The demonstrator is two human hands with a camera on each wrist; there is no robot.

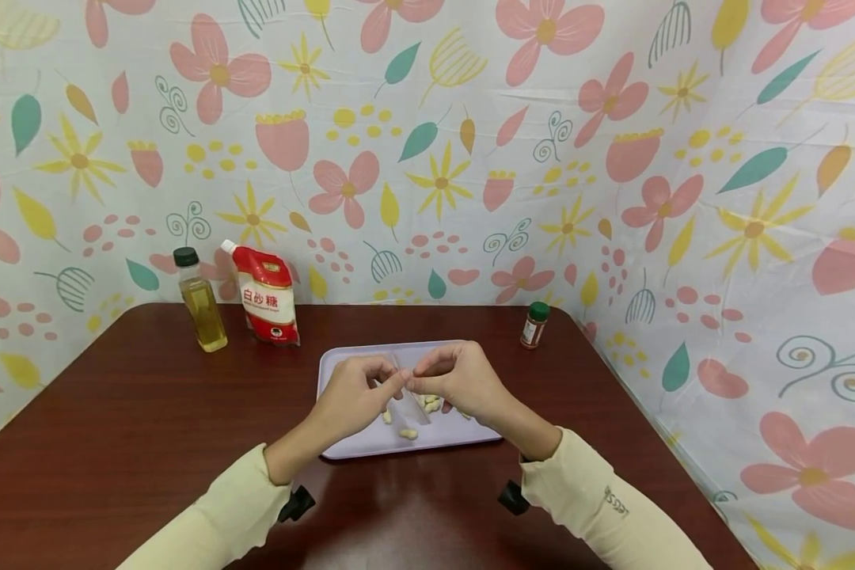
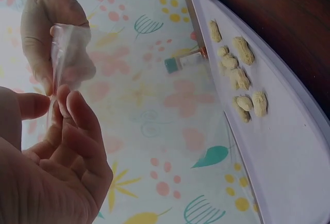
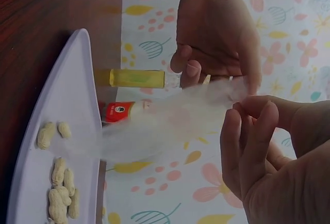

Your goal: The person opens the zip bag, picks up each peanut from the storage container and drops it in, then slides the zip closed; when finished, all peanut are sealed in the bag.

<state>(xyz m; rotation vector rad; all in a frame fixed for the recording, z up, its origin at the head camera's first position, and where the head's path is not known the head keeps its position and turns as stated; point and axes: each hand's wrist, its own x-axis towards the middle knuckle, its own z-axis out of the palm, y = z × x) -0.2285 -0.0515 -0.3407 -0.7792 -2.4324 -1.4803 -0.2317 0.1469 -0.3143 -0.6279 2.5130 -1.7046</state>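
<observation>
A thin clear plastic bag (image 3: 160, 123) hangs between my two hands above a pale lilac tray (image 1: 356, 445). My left hand (image 1: 351, 396) pinches the bag's upper edge between thumb and fingers. Right beside it, the right hand (image 1: 468, 383) pinches the same edge, fingertips meeting the left ones. Seen from the right wrist, the bag slants down towards the tray and looks flat. Several unshelled peanuts (image 2: 238, 78) lie on the tray below, a few of them partly hidden by the bag and hands in the head view.
An oil bottle (image 1: 204, 309) with a dark cap and a red and white sugar pouch (image 1: 266, 293) stand at the back left of the brown table (image 1: 150, 419). A small green-capped jar (image 1: 533, 325) is at the back right. A flowered cloth (image 1: 370, 198) hangs behind.
</observation>
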